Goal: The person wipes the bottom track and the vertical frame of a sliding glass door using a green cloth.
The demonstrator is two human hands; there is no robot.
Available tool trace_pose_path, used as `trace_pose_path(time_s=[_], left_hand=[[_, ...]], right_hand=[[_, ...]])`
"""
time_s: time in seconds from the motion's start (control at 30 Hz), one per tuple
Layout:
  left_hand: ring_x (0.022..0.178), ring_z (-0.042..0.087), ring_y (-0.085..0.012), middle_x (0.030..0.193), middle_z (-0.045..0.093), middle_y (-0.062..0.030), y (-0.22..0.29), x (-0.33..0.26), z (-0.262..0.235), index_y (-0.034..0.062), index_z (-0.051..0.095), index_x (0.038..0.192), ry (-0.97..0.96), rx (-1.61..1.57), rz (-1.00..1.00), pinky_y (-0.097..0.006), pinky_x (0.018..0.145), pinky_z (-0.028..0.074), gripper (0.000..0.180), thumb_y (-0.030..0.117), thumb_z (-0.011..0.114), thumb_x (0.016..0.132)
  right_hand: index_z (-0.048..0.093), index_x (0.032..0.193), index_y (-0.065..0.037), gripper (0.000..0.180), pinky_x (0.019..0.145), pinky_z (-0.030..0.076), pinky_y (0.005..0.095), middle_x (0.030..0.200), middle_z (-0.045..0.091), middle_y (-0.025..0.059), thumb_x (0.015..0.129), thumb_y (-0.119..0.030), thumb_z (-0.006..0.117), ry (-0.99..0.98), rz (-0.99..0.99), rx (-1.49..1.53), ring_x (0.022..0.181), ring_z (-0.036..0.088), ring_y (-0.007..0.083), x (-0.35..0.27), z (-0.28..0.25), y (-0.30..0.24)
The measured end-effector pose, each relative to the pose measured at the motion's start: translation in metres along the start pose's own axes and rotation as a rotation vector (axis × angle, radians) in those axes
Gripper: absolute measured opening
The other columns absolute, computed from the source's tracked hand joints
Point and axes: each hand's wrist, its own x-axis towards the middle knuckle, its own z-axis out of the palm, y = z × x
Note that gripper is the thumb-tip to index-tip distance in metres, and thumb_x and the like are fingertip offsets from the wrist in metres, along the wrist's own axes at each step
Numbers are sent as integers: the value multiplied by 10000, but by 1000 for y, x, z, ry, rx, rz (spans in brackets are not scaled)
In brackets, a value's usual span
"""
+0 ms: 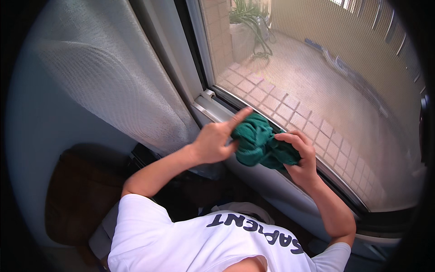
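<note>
Green cloth sits bunched on the window sill, right against the screen's bottom track; the right hand has its fingers curled tight around one end, the left hand pinches the other, forefinger stretched out, seemingly gathering it into a wad

White curtain, window screen, potted plant outside.

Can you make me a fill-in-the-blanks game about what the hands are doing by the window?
1. Both hands hold a bunched cloth that is ____ in colour.
2. The left hand points one ____ out straight.
3. The right hand holds the cloth by the window track, beside a white ____.

Missing words: green; finger; curtain
</note>
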Motion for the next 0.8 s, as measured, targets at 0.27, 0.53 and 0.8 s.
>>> trace_pose_path(time_s=[0.27,0.53,0.8], left_hand=[[722,670,-154,900,676,-84,3,4,18,45,534,1283,-165,-674,-145,-268,671,552,468,-22,553,820],[679,659,-197,738,670,-61,-10,21,-67,30,687,940,53,-140,-203,-324,635,519,168,123,656,803],[840,645,-354,1065,550,-114,-28,30,-56,131,585,1148,198,568,-204,-428,765,527,395,227,718,789]], right_hand=[[656,1077,-25,463,754,477,274,959,601,82,627,76,612,40,-70,70,861,598,198,0,-4,4],[642,1114,-21,436,817,470,269,995,625,80,682,41,649,45,46,254,922,603,184,-1,-5,1],[637,1132,-26,526,839,467,277,1022,619,85,623,98,590,-19,60,125,937,605,195,0,-2,5]])
